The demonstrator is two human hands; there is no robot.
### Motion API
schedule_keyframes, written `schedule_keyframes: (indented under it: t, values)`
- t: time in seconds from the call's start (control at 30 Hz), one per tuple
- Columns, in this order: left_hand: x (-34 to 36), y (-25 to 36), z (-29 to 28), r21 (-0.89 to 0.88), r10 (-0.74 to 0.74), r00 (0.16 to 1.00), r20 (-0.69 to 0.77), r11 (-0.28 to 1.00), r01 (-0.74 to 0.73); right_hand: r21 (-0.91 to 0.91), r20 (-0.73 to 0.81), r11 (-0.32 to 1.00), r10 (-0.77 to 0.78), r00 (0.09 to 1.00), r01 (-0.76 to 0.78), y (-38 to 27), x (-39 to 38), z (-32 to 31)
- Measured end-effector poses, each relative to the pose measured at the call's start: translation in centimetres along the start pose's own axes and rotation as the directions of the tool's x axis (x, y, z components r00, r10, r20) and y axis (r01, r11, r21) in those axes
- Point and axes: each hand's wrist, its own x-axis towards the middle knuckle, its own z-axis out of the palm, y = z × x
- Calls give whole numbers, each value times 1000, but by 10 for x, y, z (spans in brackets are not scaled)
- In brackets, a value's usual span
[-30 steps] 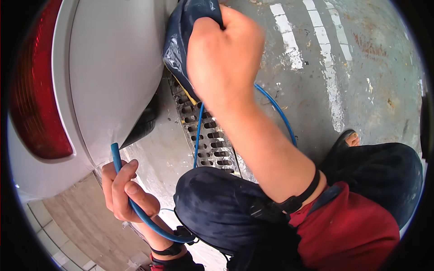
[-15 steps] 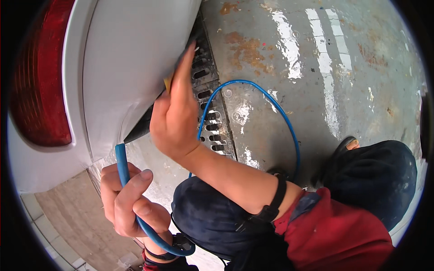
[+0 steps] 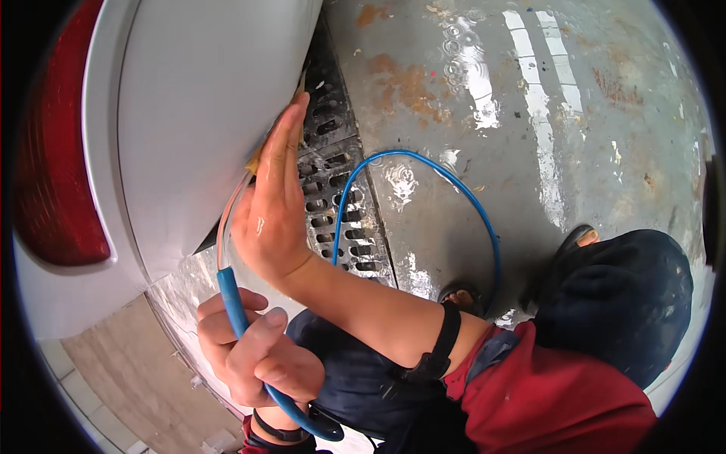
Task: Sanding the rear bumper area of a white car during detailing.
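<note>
My left hand (image 3: pixel 261 352) is closed around a blue hose (image 3: pixel 231 299), its cut end pointing up. A thin clear stream of water (image 3: pixel 226 216) arcs from that end to the silver car body panel (image 3: pixel 204 98). Against the panel's right-hand edge, my right hand (image 3: pixel 274 200) lies with fingers stretched and together. It presses a thin yellowish pad or folded sheet (image 3: pixel 255 162) to the surface; most of this is hidden under the palm and fingers, so its exact kind is unclear. The right hand looks wet.
A red tail light (image 3: pixel 57 166) sits at the far left. Below the car's edge runs a slotted dark drain grate (image 3: pixel 333 181). More blue hose (image 3: pixel 446 172) loops over the wet grey floor (image 3: pixel 484 204). My knees (image 3: pixel 628 295) are bent close by.
My right hand has slid down and left along the panel edge, with the pad. My left hand and the hose end have shifted right and slightly down. The water stream now shows clearly.
</note>
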Motion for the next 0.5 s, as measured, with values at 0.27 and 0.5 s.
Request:
schedule_keyframes:
  t: [0.27,0.5]
  values:
    - [4,-4,0,23,118,993,9,993,-118,-12,-102,994,-108,989,107,3,6,3]
    - [6,0,3,18,58,998,12,998,-58,-93,16,994,56,998,-54,-4,-5,-1]
